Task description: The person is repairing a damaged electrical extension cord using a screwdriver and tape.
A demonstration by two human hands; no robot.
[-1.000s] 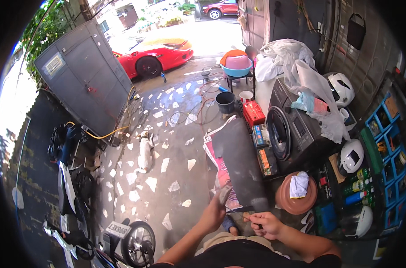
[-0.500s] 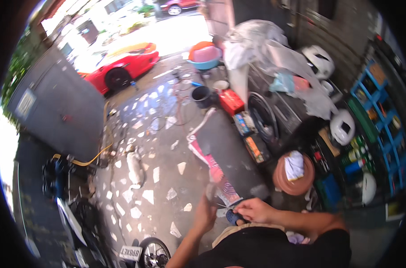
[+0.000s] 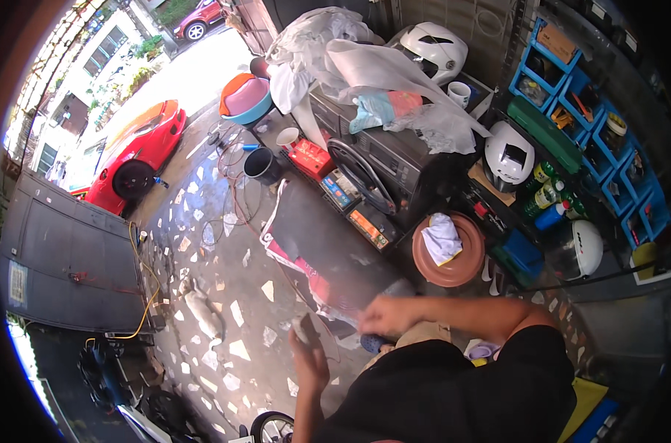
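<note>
My left hand (image 3: 309, 363) is raised over the floor, its fingers closed around a small pale grey block-like thing (image 3: 304, 329) that I cannot make out further. To the right, my right hand (image 3: 387, 316) is bent at the wrist in front of my body. Motion smears its fingers, so whether it holds anything is hidden. Just beyond it lies a long dark sheet (image 3: 343, 251) with a pink and white printed edge. Below the right hand a dark blue perforated shoe (image 3: 372, 342) shows on my foot. The two hands are apart.
A cat (image 3: 201, 311) lies on the stone-chip floor to the left. Car batteries (image 3: 369, 226), a black bucket (image 3: 262, 165) and a brown round lid (image 3: 461, 270) with a white cloth line the right. White helmets (image 3: 508, 156) and blue bins (image 3: 601, 140) stand beyond. A motorcycle wheel (image 3: 273, 428) is near.
My view has turned to the right. My hands have drawn apart; a thin thing showed between them before. My right hand has lifted away and is now moving fast.
</note>
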